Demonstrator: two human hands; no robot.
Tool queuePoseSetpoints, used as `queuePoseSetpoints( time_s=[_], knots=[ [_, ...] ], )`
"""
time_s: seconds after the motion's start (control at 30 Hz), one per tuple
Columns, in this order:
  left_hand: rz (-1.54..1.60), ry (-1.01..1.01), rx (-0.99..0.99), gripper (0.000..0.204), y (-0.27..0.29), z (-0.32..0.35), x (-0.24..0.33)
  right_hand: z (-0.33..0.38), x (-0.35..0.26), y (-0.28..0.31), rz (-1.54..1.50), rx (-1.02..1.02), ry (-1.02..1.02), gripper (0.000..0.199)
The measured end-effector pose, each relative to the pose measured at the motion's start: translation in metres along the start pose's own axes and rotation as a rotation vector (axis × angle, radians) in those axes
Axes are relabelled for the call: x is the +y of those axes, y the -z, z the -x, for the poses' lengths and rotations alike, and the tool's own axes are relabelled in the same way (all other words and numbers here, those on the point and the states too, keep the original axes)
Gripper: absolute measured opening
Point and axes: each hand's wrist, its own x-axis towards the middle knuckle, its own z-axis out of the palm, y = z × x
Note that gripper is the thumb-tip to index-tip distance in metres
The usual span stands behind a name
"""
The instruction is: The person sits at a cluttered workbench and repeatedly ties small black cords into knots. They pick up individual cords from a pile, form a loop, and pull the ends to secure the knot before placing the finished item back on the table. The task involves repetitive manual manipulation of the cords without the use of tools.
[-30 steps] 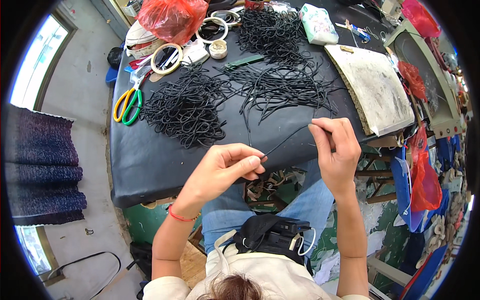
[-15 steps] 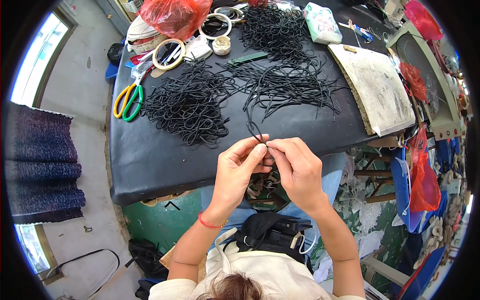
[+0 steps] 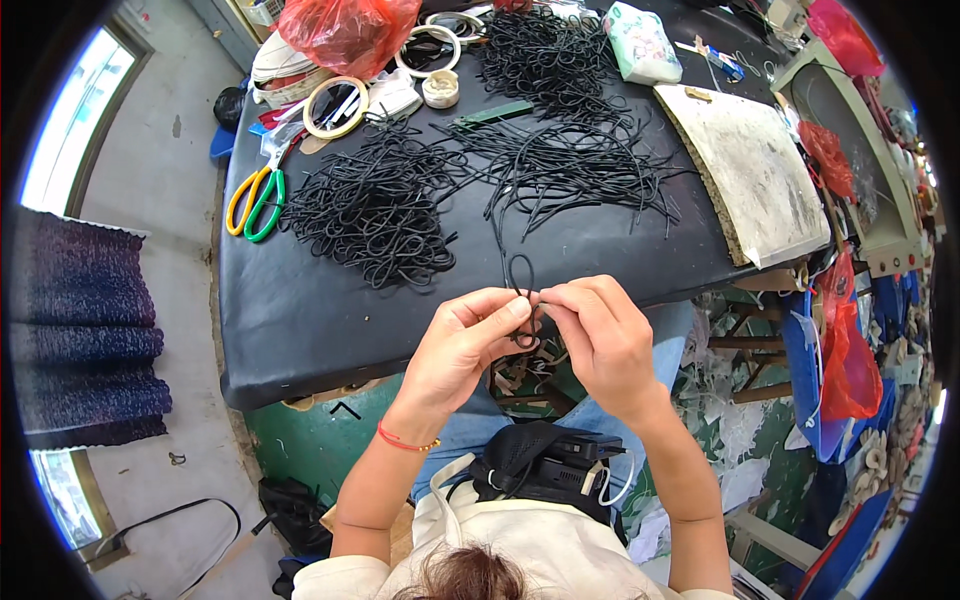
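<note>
A thin black cord (image 3: 521, 270) is bent into a small loop above my fingers, with another small loop below them. My left hand (image 3: 468, 335) pinches it between thumb and fingertips, just off the table's near edge. Close beside it, my right hand (image 3: 598, 338) is closed, its thumb and forefinger pinching the same cord. Part of the cord is hidden behind the fingers. One strand runs up toward a pile of straighter black cords (image 3: 575, 170) on the table. To the left of that lies a heap of looped black cords (image 3: 375, 205).
Scissors (image 3: 257, 203) with yellow and green handles lie at the black table's (image 3: 300, 330) left edge. Tape rolls (image 3: 336, 108), a red plastic bag (image 3: 350, 30) and another cord heap (image 3: 545, 65) are at the back. A worn white board (image 3: 745, 180) covers the right side.
The loop above my fingers has opened wider, and a second small loop now shows below them. My right hand has shifted slightly down and right; my left wrist has moved a little left.
</note>
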Motion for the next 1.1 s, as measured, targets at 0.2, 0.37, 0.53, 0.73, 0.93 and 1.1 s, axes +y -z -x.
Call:
queuePoseSetpoints(
  time_s=[0.2, 0.37, 0.53, 0.73, 0.93, 1.1],
  knots=[
    [-0.151, -0.084, 0.046, 0.015, -0.007, 0.001, -0.003, 0.007, -0.002, -0.003, 0.007, 0.008, -0.057, 0.016],
    [-0.746, -0.309, 0.174, 0.013, 0.005, -0.001, -0.006, -0.005, -0.01, 0.031, 0.151, -0.219, 0.031, 0.011],
    [-0.628, -0.256, -0.094, 0.016, -0.003, 0.011, -0.004, -0.031, 0.009, 0.028, -0.026, -0.21, -0.053, 0.006],
    [-0.193, -0.082, -0.079, 0.027, -0.003, 0.003, 0.006, 0.001, 0.002, 0.011, -0.243, -0.261, -0.222, 0.008],
    [-0.322, -0.199, 0.063, 0.021, 0.003, 0.002, -0.005, 0.013, -0.023, 0.019, -0.47, -0.356, -0.6, 0.018],
    [-0.239, -0.196, 0.067, 0.019, -0.004, 0.005, -0.004, 0.017, -0.019, 0.011, -0.995, -0.279, -0.721, 0.017]
  ],
)
